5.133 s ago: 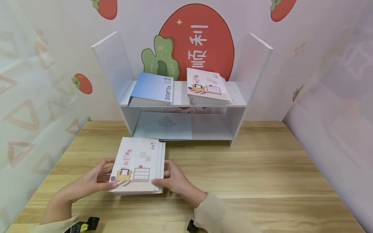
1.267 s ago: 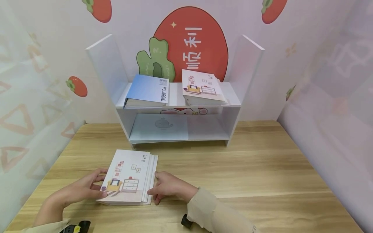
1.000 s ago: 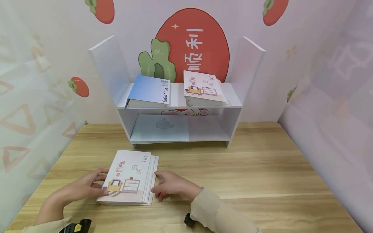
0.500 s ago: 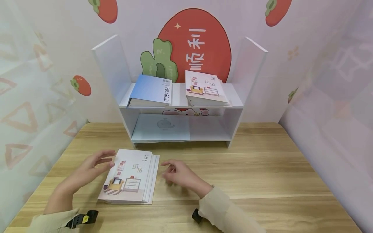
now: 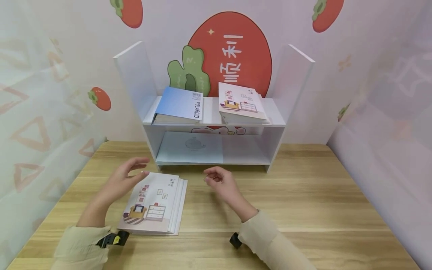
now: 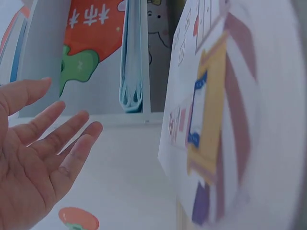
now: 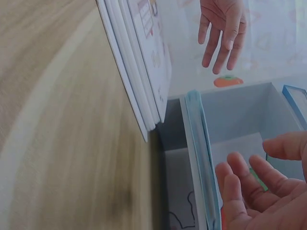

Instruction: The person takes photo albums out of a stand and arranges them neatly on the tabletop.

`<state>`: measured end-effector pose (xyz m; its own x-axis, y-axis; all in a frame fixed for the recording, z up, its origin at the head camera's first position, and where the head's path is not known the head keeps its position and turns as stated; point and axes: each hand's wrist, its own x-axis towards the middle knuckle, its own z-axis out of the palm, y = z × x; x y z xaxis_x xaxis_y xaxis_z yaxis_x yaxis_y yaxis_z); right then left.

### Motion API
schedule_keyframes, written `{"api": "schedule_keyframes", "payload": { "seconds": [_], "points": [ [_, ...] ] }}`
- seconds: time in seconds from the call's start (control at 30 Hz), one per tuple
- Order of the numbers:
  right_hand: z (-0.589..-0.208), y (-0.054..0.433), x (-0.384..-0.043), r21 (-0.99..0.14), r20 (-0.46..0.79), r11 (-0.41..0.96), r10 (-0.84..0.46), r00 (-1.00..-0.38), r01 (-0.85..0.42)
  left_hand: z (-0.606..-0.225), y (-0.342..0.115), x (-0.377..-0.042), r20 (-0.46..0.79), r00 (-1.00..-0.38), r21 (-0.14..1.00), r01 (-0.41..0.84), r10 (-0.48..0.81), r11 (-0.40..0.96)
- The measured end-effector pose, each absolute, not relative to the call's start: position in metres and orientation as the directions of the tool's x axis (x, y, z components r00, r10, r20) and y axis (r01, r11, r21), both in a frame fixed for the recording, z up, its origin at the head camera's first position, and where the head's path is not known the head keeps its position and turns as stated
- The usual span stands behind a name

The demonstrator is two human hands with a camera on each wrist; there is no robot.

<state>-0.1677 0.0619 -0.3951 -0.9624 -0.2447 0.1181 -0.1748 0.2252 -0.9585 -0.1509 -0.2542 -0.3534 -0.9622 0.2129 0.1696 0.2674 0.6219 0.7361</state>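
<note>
A stack of white books [image 5: 153, 204], its top cover drawn with a yellow armchair and a dresser, lies on the table at the left. Above its far left corner hovers my left hand [image 5: 123, 182], fingers spread and holding nothing. My right hand [image 5: 227, 189] hangs over the table right of the stack, apart from it, with loosely bent fingers and nothing in them. Beyond both hands, a pale blue booklet [image 5: 189, 148] with a whale drawing lies on the lower shelf. In the right wrist view, its folded edge [image 7: 201, 143] shows behind the right fingers.
The white two-tier shelf [image 5: 243, 150] stands at the back of the wooden table [image 5: 303, 210]. Its upper tier carries a blue POLAROID book [image 5: 179, 105] and another stack of white books [image 5: 241, 103]. Tall side panels [image 5: 135, 78] rise at both ends.
The stack was lowered onto the table and both hands let go of it. Since then both hands have risen and moved forward toward the shelf, the right one also away to the right.
</note>
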Motion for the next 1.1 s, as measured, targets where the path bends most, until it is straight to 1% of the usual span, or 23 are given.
{"api": "schedule_keyframes", "payload": {
  "seconds": [0.13, 0.23, 0.47, 0.77, 1.1],
  "points": [
    [-0.391, 0.066, -0.174, -0.949, 0.197, 0.215, -0.166, -0.966, -0.231, -0.353, -0.245, -0.159, 0.164, -0.966, 0.744, 0.256, 0.203, 0.618],
    [-0.388, 0.069, -0.179, -0.945, 0.231, 0.21, -0.114, -0.966, -0.25, -0.354, -0.24, -0.165, 0.166, -0.967, 0.737, 0.251, 0.193, 0.627],
    [-0.389, 0.077, -0.19, -0.949, 0.211, 0.233, -0.023, -0.977, -0.21, -0.357, -0.231, -0.178, 0.154, -0.971, 0.717, 0.239, 0.185, 0.654],
    [-0.397, 0.08, -0.208, -0.949, 0.176, 0.265, 0.002, -0.984, -0.169, -0.36, -0.223, -0.188, 0.137, -0.973, 0.709, 0.227, 0.185, 0.668],
    [-0.402, 0.078, -0.218, -0.97, 0.12, 0.207, -0.045, -0.992, -0.127, -0.364, -0.221, -0.194, 0.098, -0.984, 0.727, 0.174, 0.15, 0.664]
  ]
}}
